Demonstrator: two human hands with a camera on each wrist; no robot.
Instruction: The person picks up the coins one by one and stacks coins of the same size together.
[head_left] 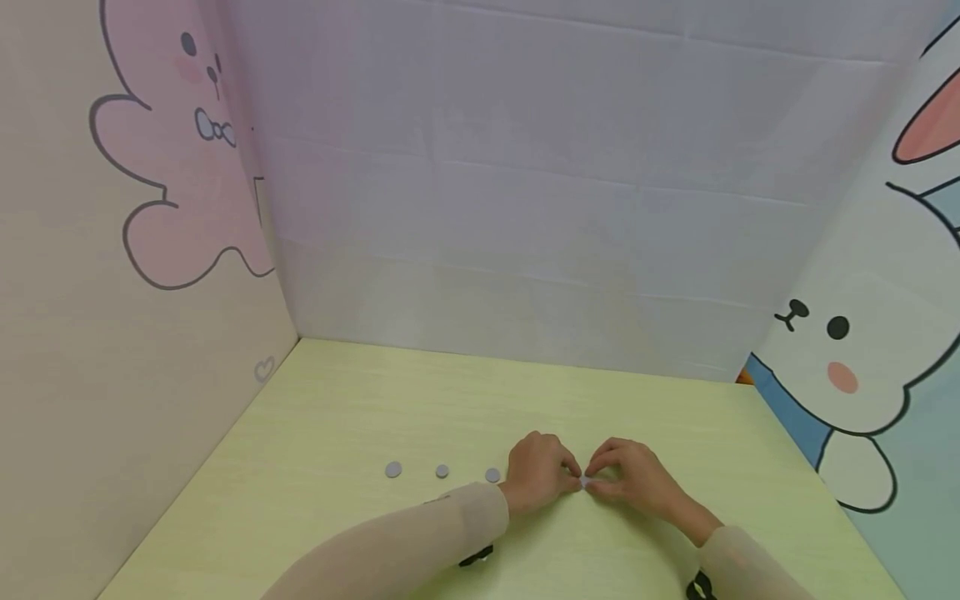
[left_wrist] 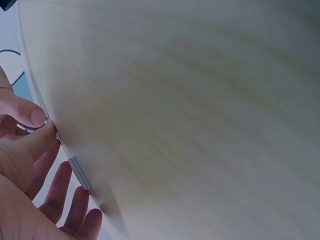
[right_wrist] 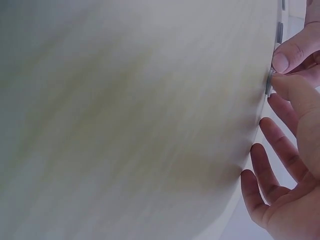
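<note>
Small round silver-grey coins lie on the pale yellow table. At its middle right, my left hand (head_left: 542, 472) and right hand (head_left: 633, 477) meet fingertip to fingertip at one coin (head_left: 585, 481), each pinching it between thumb and forefinger. The fingertips cover most of it. Left of my left hand lies another coin (head_left: 492, 475), close to the knuckles. In the left wrist view a short layered stack of coins (left_wrist: 79, 173) shows edge-on by the left hand's lower fingers. The right wrist view shows a coin edge (right_wrist: 268, 84) beside the right thumb, with the other fingers spread along the tabletop.
Further left in the same row are a small coin (head_left: 442, 471) and a larger coin (head_left: 393, 469). A white cloth wall (head_left: 525, 208) rises behind the table (head_left: 337, 400). Cartoon-printed sheets (head_left: 862, 375) stand along both sides.
</note>
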